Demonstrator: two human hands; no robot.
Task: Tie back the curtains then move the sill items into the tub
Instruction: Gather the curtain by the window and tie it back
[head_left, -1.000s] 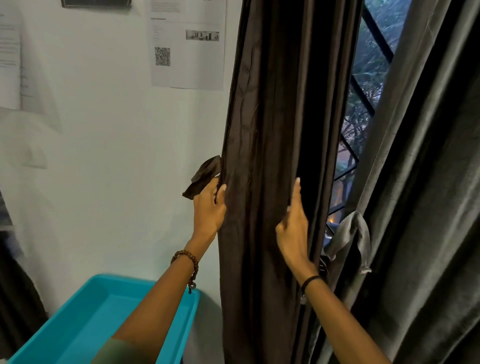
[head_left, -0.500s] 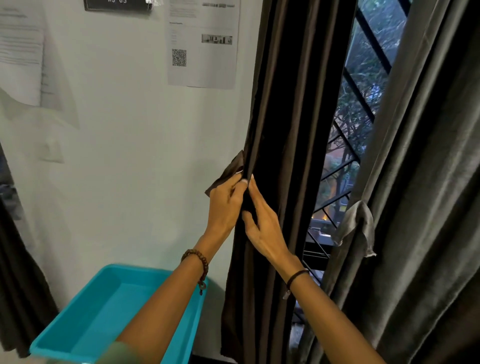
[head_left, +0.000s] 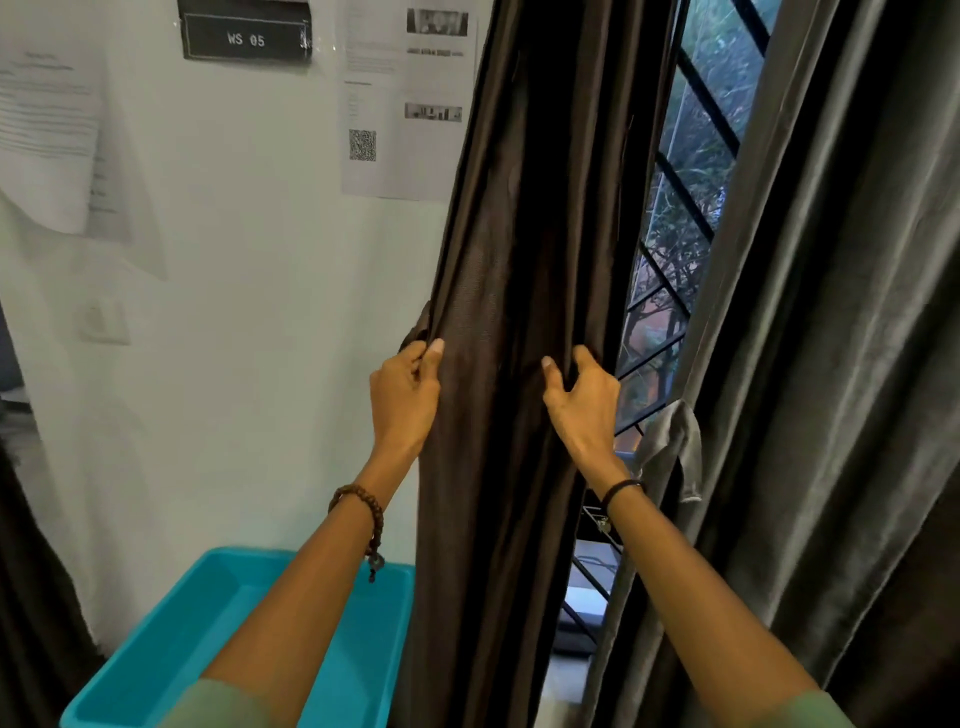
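A dark brown curtain (head_left: 524, 291) hangs gathered in the middle of the head view. My left hand (head_left: 408, 395) pinches its left edge together with a brown tie-back strap (head_left: 420, 327) that peeks out behind. My right hand (head_left: 582, 400) grips the curtain's right edge, fingers curled into the folds. A grey curtain (head_left: 841, 364) hangs on the right with its grey tie-back loop (head_left: 675, 441) dangling loose. The turquoise tub (head_left: 171, 639) sits low at the left, under my left forearm. The sill is mostly hidden behind the curtains.
A white wall (head_left: 234, 338) with taped papers and a "WS 05" sign (head_left: 247, 31) stands to the left. The window (head_left: 675, 249) with black diagonal bars shows between the two curtains. More dark fabric hangs at the far left edge.
My right hand moved from beside my left hand to the curtain's right edge and curled onto it. The tie-back strap is now mostly hidden behind the curtain. The view moved closer.
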